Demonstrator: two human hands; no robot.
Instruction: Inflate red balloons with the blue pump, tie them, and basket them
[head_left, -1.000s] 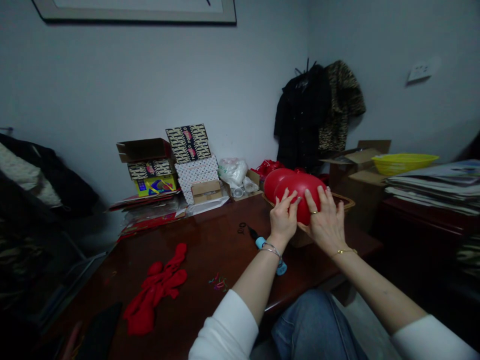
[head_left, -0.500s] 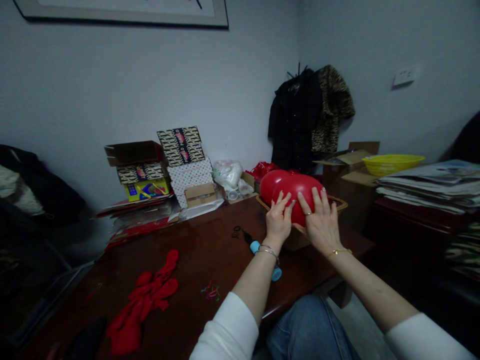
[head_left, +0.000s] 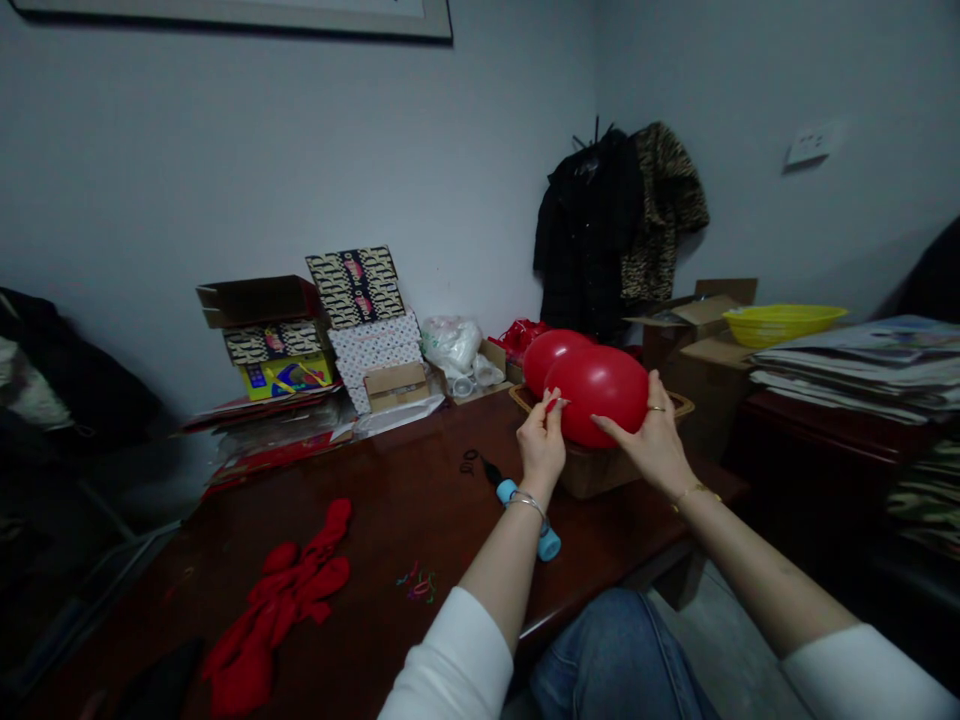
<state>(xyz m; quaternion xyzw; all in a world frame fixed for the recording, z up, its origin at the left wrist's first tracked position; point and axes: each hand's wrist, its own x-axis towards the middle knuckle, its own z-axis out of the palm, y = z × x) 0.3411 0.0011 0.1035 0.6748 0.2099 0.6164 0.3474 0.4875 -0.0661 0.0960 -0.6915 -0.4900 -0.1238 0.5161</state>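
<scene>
A blown-up red balloon (head_left: 600,385) is lifted just above a wicker basket (head_left: 592,470) at the table's right end. My left hand (head_left: 541,445) pinches the balloon's neck at its left side. My right hand (head_left: 658,440) cups the balloon from below and the right, fingers wrapped on it. A second red balloon (head_left: 547,352) lies behind it in the basket.
On the dark wooden table (head_left: 405,500) lie a blue hand pump (head_left: 525,510), black scissors (head_left: 471,462), flat red balloons (head_left: 277,600) and coloured rubber bands (head_left: 420,583). Boxes (head_left: 352,320) stack along the wall. A yellow bowl (head_left: 784,322) and paper stacks (head_left: 870,365) sit at right.
Both hands lay flat on the balloon's front before. Now the left hand has closed into a pinch at the neck, the right has slid under, and the balloon has risen slightly.
</scene>
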